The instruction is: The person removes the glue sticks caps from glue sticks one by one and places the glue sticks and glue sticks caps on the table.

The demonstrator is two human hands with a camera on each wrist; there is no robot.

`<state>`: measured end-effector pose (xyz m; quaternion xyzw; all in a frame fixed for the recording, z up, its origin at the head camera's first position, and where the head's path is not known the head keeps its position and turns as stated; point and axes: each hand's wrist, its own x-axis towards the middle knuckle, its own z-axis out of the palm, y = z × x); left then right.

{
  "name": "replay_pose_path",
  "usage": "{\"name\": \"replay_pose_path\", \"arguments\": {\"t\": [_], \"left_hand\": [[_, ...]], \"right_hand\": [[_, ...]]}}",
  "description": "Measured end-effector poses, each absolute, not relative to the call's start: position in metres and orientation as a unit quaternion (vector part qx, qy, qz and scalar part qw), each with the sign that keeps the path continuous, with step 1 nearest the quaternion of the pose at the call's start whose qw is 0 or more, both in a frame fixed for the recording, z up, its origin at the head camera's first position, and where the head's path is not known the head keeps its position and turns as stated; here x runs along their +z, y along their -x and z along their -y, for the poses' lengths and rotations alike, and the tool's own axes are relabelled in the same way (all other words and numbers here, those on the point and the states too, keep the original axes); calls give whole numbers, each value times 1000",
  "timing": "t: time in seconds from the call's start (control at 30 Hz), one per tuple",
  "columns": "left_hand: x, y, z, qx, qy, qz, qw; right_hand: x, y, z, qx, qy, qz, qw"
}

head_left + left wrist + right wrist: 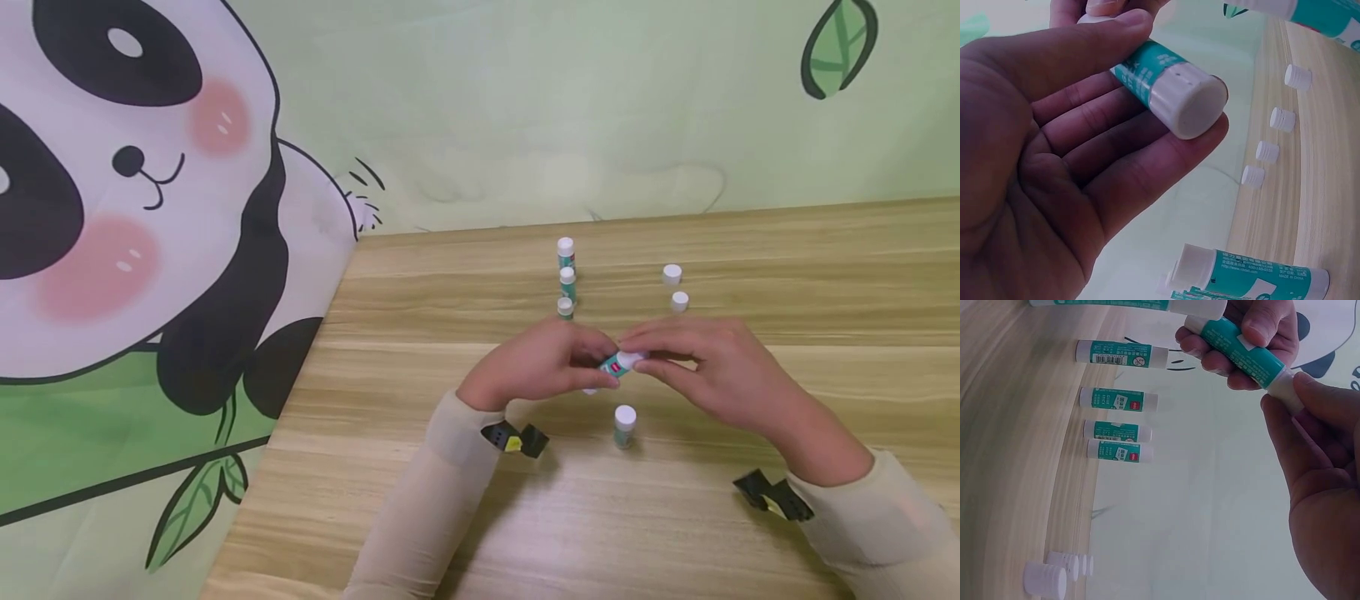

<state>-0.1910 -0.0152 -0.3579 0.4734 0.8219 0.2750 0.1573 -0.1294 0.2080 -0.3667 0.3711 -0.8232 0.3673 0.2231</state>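
Observation:
A teal-and-white glue stick is held up between the two hands above the table. My left hand grips its teal body, the thumb lying along one side and fingers under the other. With thumb and fingertips, my right hand pinches the white end of the same stick, plain in the right wrist view, where the glue stick slants down toward that hand. The stick's other white end faces the left wrist camera. A capped glue stick stands upright on the near side of the hands.
More glue sticks stand in a row on the wooden table, one mostly hidden by the left hand. Several loose white caps form another row at the right, partly behind the right hand in the head view. A panda-print backdrop borders the table.

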Motion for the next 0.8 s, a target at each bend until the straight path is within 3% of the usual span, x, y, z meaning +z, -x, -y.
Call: {"name": "replay_pose_path", "arguments": {"t": [0.8], "left_hand": [[-356, 190, 19, 279, -463, -822, 178]], "right_hand": [[-366, 131, -213, 373, -393, 806, 237]]}}
